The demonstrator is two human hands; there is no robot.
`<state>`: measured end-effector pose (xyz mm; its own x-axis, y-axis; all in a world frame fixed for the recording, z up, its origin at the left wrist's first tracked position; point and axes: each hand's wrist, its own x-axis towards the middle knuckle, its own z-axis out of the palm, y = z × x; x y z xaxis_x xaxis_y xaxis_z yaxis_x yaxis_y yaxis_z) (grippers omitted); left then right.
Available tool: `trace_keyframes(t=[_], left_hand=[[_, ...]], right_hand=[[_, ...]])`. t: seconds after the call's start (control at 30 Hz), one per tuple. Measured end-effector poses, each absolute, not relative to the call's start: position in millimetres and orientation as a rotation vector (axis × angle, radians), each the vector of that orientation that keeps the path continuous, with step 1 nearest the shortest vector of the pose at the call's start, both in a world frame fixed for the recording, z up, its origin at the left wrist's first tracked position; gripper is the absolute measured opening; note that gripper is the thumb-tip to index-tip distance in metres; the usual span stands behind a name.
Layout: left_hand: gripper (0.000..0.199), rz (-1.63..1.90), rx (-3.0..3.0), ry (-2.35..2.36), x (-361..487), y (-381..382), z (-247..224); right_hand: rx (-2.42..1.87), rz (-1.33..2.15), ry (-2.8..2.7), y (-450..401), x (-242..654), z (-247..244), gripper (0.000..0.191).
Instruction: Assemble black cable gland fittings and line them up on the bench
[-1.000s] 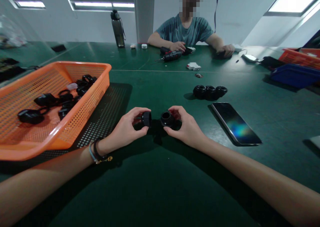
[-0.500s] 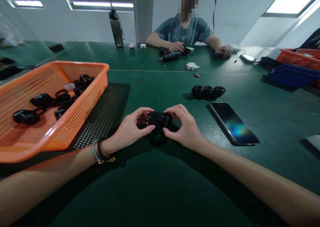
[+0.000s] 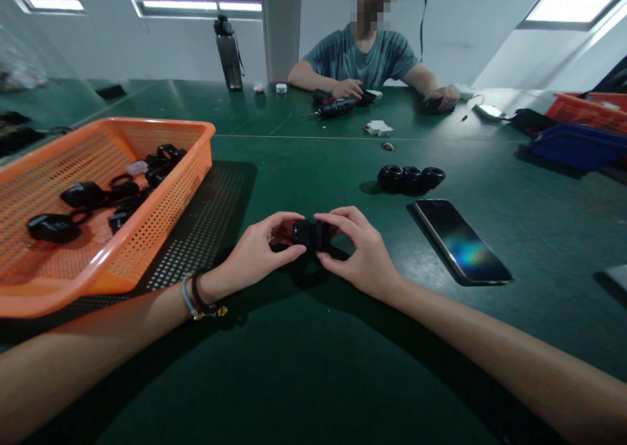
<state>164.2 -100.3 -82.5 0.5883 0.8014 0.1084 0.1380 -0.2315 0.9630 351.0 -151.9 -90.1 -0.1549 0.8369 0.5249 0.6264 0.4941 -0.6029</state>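
Two black cylindrical fittings (image 3: pixel 300 234), end to end.
Pinched one each in left hand (image 3: pixel 252 252) and right hand (image 3: pixel 365 255), over green table (image 3: pixel 304 360), between orange basket (image 3: pixel 166 127) and phone (image 3: pixel 463 241). Apparently meeting; cannot confirm full seating.

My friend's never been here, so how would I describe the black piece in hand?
Look right of the orange basket on the green table. Between the left hand and right hand is a short black cylinder. Unlike the black parts lying beyond, it's gripped at both ends.
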Motion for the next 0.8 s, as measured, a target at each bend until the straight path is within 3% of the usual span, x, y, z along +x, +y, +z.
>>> trace_keyframes(t=[0.23,0.53,0.8], left_hand=[[0.038,0.739,1.685,0.785,164.4,-99.0,-83.6],[0.038,0.727,1.648,0.781,163.0,-96.9,-85.9],[0.037,0.717,1.646,0.794,161.8,-96.8,-84.9]], right_hand=[[-1.218,0.436,-1.756,-153.7,350.1,-90.7,0.024],[-1.183,0.643,-1.710,-153.8,354.1,-94.4,0.030],[-1.222,0.535,-1.761,-154.0,357.0,-94.6,0.032]])
